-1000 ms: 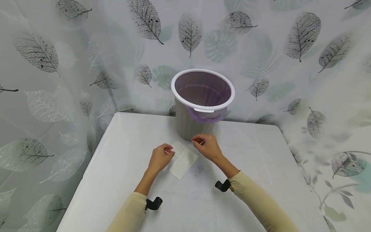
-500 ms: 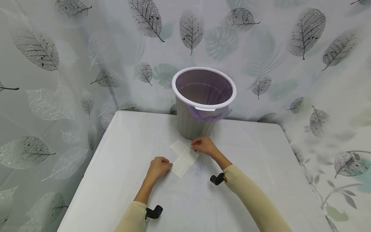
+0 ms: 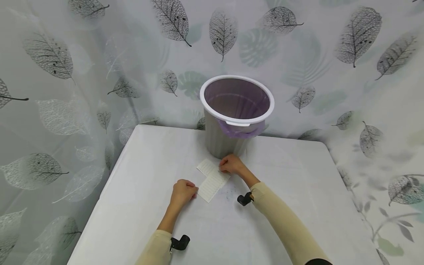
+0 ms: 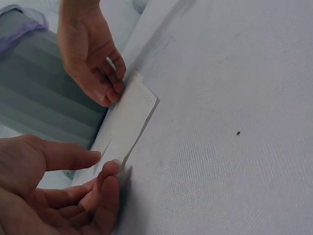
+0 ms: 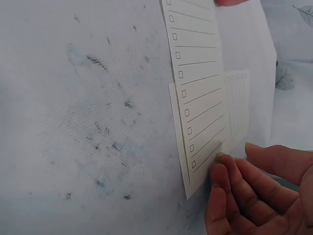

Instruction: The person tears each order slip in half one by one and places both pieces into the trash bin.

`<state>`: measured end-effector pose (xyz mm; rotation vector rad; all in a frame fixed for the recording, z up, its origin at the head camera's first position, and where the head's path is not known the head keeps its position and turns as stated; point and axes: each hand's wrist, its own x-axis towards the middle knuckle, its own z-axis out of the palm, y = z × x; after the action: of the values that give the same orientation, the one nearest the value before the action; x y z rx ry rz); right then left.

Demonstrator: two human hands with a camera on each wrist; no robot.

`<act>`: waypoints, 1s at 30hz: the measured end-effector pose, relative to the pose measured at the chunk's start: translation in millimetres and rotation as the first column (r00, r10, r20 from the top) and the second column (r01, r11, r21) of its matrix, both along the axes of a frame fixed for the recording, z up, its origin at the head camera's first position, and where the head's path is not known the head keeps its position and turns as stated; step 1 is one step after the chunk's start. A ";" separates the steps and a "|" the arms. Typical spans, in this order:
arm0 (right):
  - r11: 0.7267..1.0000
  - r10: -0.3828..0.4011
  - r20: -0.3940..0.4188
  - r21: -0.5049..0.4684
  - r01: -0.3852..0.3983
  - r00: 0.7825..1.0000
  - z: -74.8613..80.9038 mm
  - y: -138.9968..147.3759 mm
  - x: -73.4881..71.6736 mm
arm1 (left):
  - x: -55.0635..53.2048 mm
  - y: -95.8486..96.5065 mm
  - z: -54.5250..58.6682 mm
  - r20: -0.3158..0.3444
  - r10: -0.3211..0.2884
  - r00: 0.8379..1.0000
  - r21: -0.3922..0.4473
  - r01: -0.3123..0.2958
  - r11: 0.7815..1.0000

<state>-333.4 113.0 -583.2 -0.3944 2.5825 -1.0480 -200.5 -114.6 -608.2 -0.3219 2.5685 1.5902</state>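
Several pale note sheets lie overlapping on the white table. The lined checklist sheet point(image 5: 203, 93), printed with small boxes, lies over another sheet point(image 5: 179, 142), slightly out of line with it. A third sheet point(image 5: 238, 105) shows beside them. My left hand point(image 3: 184, 192) is at the checklist sheet's near end; in the left wrist view its thumb and forefinger stand slightly apart at the sheet point(image 4: 128, 115). My right hand point(image 3: 232, 164) is at the far end, fingertips touching the sheet's edge and thumb point(image 5: 274, 159) held away from it.
A grey bin point(image 3: 220, 141) with a white rim and a purple liner stands just behind the sheets. The table point(image 3: 281, 184) reaches back to a leaf-patterned curtain point(image 3: 139, 51). Faint dark smudges point(image 5: 115, 146) mark the tabletop near the sheets.
Both hands were raised above the sheets a second ago and have come down to the checklist sheet's ends. The left moved nearer the body. Over the last half second they hardly move.
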 end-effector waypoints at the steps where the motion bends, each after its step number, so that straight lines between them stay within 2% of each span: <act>1: 1.000 -0.006 0.011 0.005 0.006 1.000 -0.8 -0.5 -0.7 | -0.2 0.6 -0.3 -0.002 -0.001 1.000 -0.007 0.001 1.000; 9: 0.999 -0.024 0.049 0.045 0.022 0.998 -2.9 -4.4 -2.4 | -0.8 7.2 -1.7 -0.015 0.010 1.000 -0.094 -0.011 0.996; 17: 1.000 -0.015 0.078 0.006 0.015 0.997 -1.5 -5.6 -0.9 | -3.3 10.8 -5.4 -0.002 0.013 1.000 -0.147 -0.013 0.989; 22: 1.000 0.007 0.090 0.014 -0.009 0.996 -1.5 -6.6 -0.3 | -3.7 12.0 -5.1 0.023 0.018 1.000 -0.191 -0.014 0.982; 30: 1.000 -0.012 0.091 0.026 0.010 0.996 -5.3 -8.7 1.5 | -2.2 14.5 -6.4 0.046 0.004 0.999 -0.257 0.008 0.966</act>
<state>-332.0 104.3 -588.5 -0.3194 2.5178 -1.0112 -202.7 -100.1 -614.6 -0.3727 2.7392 1.2311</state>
